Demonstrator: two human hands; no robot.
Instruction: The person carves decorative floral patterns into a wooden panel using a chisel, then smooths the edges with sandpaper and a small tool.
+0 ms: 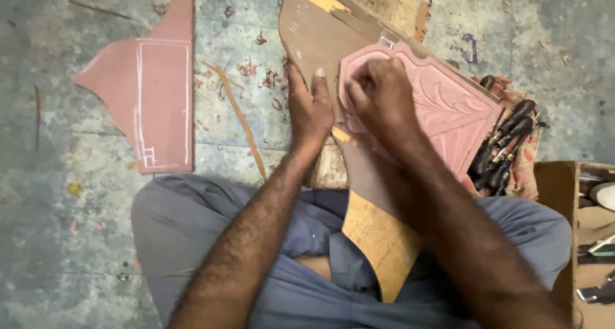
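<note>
Head view: hands on a carved pink panel.
Left hand lies flat, fingers together beside it; right hand, fingers curled into a fist, presses its edge.

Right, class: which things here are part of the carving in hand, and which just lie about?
In use: carved pink panel; brown board beneath it; left hand pressing down; right hand fisted on the panel.
Lying about: pink cut-out piece; bundle of dark-handled tools; wooden box; shavings.

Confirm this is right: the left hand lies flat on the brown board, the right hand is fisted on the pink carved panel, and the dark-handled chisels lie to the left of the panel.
One point is wrong. In the head view the dark-handled chisels lie to the right of the pink carved panel, not the left. The left hand does lie flat on the brown board, and the right hand is fisted on the panel.
</note>
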